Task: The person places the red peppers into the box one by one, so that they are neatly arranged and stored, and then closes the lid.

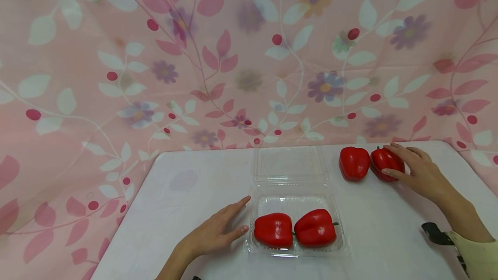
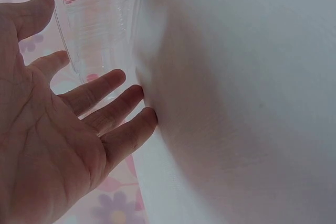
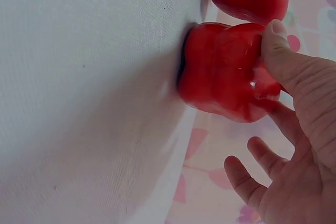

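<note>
At the back right of the table my right hand [image 1: 423,175] holds a red bell pepper [image 1: 383,162], thumb on one side and fingers on the other. The right wrist view shows this bell pepper [image 3: 223,72] resting on the table under the thumb and fingers. A second bell pepper [image 1: 354,163] stands just left of it. My left hand [image 1: 212,231], fingers spread and holding nothing, is beside the left wall of a clear plastic clamshell box [image 1: 288,198]. Inside the box's front half lie two more bell peppers, a left one [image 1: 273,230] and a right one [image 1: 316,228].
The box's clear lid [image 1: 289,163] is folded back flat toward the rear of the white table [image 1: 198,185]. A pink floral cloth [image 1: 233,55] hangs behind the table's back edge. A dark strap piece [image 1: 437,233] is at the right sleeve.
</note>
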The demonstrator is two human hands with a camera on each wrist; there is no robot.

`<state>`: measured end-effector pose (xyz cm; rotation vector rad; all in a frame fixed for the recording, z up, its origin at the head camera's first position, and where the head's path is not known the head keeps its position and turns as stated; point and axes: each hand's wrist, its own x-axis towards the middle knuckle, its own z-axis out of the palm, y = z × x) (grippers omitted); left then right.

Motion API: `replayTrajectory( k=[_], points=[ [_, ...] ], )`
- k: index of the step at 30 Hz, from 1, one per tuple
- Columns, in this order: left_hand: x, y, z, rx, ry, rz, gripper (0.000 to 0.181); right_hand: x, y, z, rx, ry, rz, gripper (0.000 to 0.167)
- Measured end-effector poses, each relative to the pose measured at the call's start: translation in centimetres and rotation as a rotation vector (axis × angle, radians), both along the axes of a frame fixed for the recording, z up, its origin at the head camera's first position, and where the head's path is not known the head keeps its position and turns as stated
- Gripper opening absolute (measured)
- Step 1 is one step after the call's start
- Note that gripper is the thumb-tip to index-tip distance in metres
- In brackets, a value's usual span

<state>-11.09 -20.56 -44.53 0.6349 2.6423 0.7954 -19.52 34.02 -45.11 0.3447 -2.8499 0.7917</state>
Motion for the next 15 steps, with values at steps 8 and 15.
replayTrajectory(
  k=[8,15],
  points=[
    [0.12,0.02,0.16,0.015,-0.002,-0.001,0.073,0.1,0.04,0.16,0.011,0.033,0.009,0.075],
    [0.19,0.06,0.3,0.011,-0.01,0.002,0.073,0.12,-0.06,0.12,0.029,0.073,-0.031,0.071]
  ],
)
